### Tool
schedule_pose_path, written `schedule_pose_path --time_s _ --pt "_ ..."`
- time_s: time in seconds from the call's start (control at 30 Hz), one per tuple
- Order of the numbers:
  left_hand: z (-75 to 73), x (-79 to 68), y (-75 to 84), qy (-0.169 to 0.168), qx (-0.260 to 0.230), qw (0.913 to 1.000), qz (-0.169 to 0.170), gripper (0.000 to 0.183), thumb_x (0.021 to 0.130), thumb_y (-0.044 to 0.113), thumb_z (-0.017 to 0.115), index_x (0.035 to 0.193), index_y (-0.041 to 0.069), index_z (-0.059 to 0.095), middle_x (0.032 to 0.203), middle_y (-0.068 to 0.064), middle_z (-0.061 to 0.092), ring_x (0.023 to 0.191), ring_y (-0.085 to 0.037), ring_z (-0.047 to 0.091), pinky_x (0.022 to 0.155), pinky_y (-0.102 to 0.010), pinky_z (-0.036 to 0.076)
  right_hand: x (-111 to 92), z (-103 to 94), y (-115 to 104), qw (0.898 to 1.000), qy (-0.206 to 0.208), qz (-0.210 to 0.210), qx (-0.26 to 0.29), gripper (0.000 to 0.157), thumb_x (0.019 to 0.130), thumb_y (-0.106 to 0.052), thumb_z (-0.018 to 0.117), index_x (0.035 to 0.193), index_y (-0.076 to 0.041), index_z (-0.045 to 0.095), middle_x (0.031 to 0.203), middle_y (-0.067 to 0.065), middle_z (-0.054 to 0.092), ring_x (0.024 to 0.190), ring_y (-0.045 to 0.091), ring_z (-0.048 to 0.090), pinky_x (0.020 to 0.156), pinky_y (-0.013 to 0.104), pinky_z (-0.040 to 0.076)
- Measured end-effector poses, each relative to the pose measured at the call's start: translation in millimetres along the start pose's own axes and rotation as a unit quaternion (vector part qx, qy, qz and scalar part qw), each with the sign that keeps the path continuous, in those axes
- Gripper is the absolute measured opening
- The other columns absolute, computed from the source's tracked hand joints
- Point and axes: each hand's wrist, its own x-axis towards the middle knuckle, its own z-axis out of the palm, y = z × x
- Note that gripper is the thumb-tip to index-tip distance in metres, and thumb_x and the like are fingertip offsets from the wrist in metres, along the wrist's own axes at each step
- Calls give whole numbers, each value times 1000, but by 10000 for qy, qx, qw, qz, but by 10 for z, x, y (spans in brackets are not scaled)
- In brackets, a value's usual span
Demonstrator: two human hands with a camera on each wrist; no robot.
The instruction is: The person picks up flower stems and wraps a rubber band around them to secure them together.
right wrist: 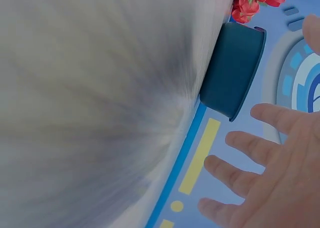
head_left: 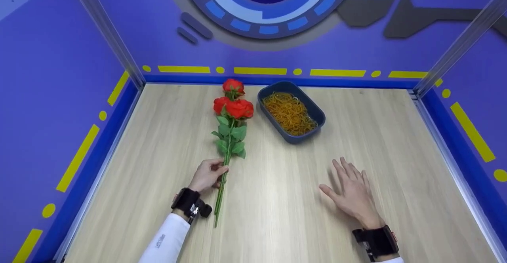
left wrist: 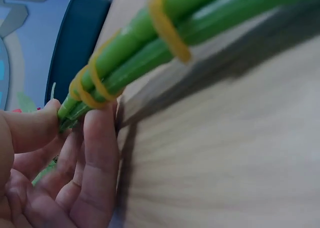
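My left hand (head_left: 206,174) pinches the green stems of a bunch of red artificial-looking roses (head_left: 237,108) between thumb and fingers. Yellow rubber bands (left wrist: 167,25) are wound round the stems (left wrist: 142,40), close to the fingertips in the left wrist view. The blooms point to the back wall, and leaves (head_left: 231,136) sit below them. My right hand (head_left: 352,193) is held over the right part of the table with fingers spread, holding nothing. Ahead of it stands a dark blue box (head_left: 292,139) with a tangle of yellow-orange rubber bands (head_left: 289,112) inside.
The light wooden tabletop (head_left: 273,199) is bounded by a blue-purple back wall (head_left: 158,45) and side walls with yellow marks. Metal posts (head_left: 115,41) stand at the back corners. The box sits near the back edge, right of the roses.
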Motion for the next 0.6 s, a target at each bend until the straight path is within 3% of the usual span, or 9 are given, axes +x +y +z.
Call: schedule_pose_path --time_s 0.2,0.3,0.43,0.53,0.6 --pt "19 -20 12 391 257 9987 202 34 99 6 71 132 -5 67 95 -9 69 48 -8 54 43 -22 48 10 -7 -6 10000 -14 8 83 92 94 -59 70 164 -10 34 171 24 29 156 53 28 126 75 7" --pt "25 -50 14 556 279 9977 261 34 100 10 71 130 -5 67 97 -11 70 56 -13 62 49 -26 53 8 -18 -10 9999 2 12 132 92 94 -59 71 163 -10 35 171 24 30 155 53 29 126 74 8" --pt "71 -127 40 901 395 9944 389 45 101 18 72 138 -6 60 117 -19 70 93 -26 73 80 -37 62 -3 -37 -19 9999 19 15 141 92 94 -59 71 163 -10 35 171 24 30 155 53 29 126 74 8" --pt "126 -210 82 984 651 9915 548 58 101 24 72 147 -4 51 135 -22 64 120 -35 67 103 -46 56 -12 -51 -27 9999 50 24 143 92 94 -59 71 163 -10 35 171 23 30 156 53 28 126 74 8" --pt "165 -279 123 908 801 9906 629 65 101 28 73 152 -2 47 145 -24 58 131 -39 61 110 -52 51 -16 -61 -34 9999 79 29 149 92 94 -59 71 164 -11 35 172 23 30 156 53 27 126 74 8"
